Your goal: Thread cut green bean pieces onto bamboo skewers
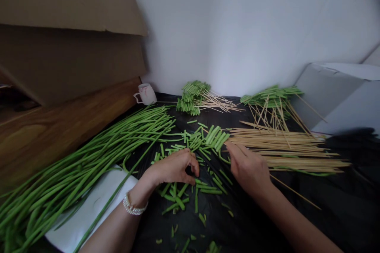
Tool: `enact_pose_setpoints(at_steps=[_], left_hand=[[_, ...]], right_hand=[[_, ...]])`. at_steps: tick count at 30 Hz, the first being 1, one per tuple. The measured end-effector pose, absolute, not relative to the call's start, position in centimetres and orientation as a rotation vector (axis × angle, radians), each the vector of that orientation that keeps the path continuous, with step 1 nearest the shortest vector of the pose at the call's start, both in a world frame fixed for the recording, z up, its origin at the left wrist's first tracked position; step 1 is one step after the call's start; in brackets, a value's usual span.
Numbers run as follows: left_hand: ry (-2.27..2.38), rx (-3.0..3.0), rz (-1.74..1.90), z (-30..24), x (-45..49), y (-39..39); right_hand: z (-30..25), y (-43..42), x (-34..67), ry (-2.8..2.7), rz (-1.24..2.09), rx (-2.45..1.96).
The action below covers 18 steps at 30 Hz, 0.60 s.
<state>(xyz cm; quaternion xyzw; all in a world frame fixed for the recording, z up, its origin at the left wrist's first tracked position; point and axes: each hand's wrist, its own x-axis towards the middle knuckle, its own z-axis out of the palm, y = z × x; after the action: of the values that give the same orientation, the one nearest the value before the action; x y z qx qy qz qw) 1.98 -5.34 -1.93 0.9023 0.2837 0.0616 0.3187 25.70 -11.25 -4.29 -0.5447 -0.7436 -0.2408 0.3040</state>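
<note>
My left hand (175, 167) rests on the black sheet (341, 213), its fingers curled in a pinch over short cut green stalk pieces (190, 189); what it pinches is hidden. My right hand (247, 168) lies just right of it, fingers reaching toward a skewer threaded with green pieces (218, 137) and closed on a thin bamboo skewer (297, 193) that runs back under the palm. A flat pile of bare bamboo skewers (291, 146) lies to the right of that hand.
Long green stalks (89, 158) stretch along the left over a white sheet (97, 201). Finished skewer bundles (192, 97) (271, 95) lie at the back by the wall. A small white cup (146, 94), a cardboard box (68, 35), a wooden ledge (59, 122) and a grey box (341, 95) surround the work area.
</note>
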Motion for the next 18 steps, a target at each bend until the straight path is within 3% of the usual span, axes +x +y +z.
enact_pose_setpoints(at_steps=[4,11,18], left_hand=[[0.759,2.235,0.321,-1.8,2.2,-5.1],[0.849,1.442,0.869,-2.0,3.0,-4.2],[0.756,1.188,0.894,-2.6,3.2,-4.2]], right_hand=[[-4.3,-11.2,25.6,-1.918,-0.404,-1.419],[-3.1,-10.9,26.1,-1.671,0.093,-1.344],[0.4,-11.5,27.1,-1.411,0.018,-1.276]])
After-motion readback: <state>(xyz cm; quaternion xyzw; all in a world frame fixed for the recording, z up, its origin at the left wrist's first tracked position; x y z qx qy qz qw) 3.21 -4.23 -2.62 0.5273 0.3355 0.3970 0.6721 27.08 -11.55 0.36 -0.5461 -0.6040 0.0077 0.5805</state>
